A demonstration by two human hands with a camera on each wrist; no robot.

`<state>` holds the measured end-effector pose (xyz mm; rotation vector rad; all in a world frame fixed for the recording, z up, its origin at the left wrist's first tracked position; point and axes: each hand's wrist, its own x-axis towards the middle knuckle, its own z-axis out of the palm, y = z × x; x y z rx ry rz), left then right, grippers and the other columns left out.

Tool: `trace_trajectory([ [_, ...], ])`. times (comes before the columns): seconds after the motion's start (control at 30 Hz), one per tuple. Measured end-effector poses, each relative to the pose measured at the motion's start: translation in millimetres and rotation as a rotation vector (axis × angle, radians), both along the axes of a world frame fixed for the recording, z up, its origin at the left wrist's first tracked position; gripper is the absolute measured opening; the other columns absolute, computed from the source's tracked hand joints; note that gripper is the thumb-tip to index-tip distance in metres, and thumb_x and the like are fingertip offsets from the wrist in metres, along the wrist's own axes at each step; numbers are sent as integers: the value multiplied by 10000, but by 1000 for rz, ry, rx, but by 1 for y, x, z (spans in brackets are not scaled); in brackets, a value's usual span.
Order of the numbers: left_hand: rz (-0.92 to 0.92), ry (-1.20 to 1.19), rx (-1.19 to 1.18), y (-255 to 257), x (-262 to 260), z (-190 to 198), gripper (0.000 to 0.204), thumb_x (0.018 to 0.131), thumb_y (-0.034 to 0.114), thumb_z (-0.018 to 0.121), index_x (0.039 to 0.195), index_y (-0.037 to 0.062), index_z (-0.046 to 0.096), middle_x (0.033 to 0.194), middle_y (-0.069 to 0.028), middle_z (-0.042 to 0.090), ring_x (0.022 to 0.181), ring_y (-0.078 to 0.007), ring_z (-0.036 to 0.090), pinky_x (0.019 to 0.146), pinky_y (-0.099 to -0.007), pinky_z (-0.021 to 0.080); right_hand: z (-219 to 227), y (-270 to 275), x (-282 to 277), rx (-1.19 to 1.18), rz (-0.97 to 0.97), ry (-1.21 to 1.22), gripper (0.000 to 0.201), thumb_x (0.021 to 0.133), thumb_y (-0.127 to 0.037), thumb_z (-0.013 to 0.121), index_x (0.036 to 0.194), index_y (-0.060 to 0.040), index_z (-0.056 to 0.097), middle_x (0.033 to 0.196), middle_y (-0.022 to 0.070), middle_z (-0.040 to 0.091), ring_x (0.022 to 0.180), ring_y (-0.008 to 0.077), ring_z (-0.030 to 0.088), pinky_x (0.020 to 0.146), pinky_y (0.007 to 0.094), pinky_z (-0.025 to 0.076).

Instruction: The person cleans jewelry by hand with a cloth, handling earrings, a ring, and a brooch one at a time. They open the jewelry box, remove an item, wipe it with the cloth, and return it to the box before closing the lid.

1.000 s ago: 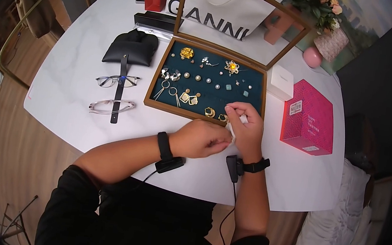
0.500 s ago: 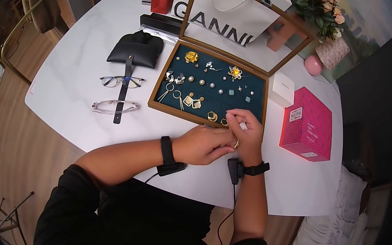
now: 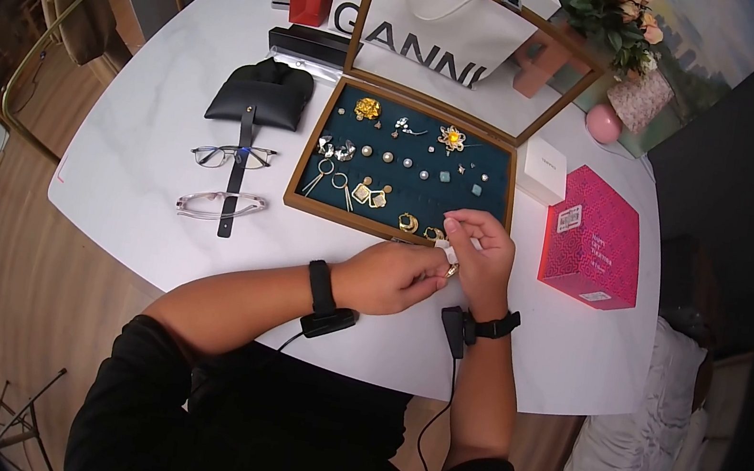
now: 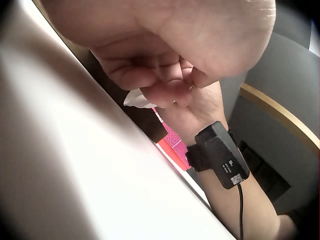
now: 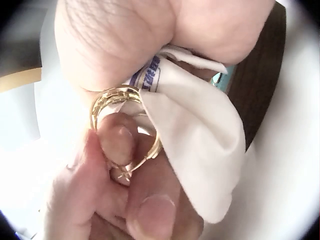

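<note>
Live at the fingertips: L hand [image 3: 386,277] is curled in, thumb and fingers pinching a gold hoop [image 5: 119,94], and we've got that hoop btwn the hands, near the front edge of the case [image 3: 331,217]. R hand [image 3: 481,262] has its fingers bent round a white cloth [image 5: 200,137], part of it hanging loose beside the hoop. We'd worry abt the thin wire by the fingertips: rub too hard and it could bend or snag the fabric. Small pinch, smooth metal, so a slip prob. means a drop onto the table [image 3: 290,235], poss. a bounce to the floor [image 3: 63,278]. Further out, a trailing cloth cnr could catch the gold earrings [image 3: 408,224] just beyond R hand. The lid [image 3: 363,17] stands raised; we reckon a knock to the case might bring it down.
</note>
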<state>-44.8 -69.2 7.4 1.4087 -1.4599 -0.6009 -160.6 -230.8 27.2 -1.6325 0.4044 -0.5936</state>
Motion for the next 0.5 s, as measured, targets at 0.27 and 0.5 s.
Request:
trace_trajectory([
  [0.27, 15, 308, 63, -8, 4, -12, 53, 1075, 82, 681, 1058, 57, 638, 882, -23, 684, 766, -110, 643, 724, -299, 519, -3, 2, 3, -115, -40, -138, 164, 1037, -8, 765, 1197, 13, 737, 929, 1, 731, 852, 32, 656, 782, 196, 510],
  [0.5, -22, 487, -46, -9, 2, -15, 32, 1131, 96, 624, 1130, 64, 627, 944, 2, 711, 764, -61, 616, 700, -239, 507, -5, -1, 5, -59, -65, -117, 152, 1078, -38, 722, 1226, -2, 726, 970, 5, 718, 871, 31, 636, 775, 199, 496],
])
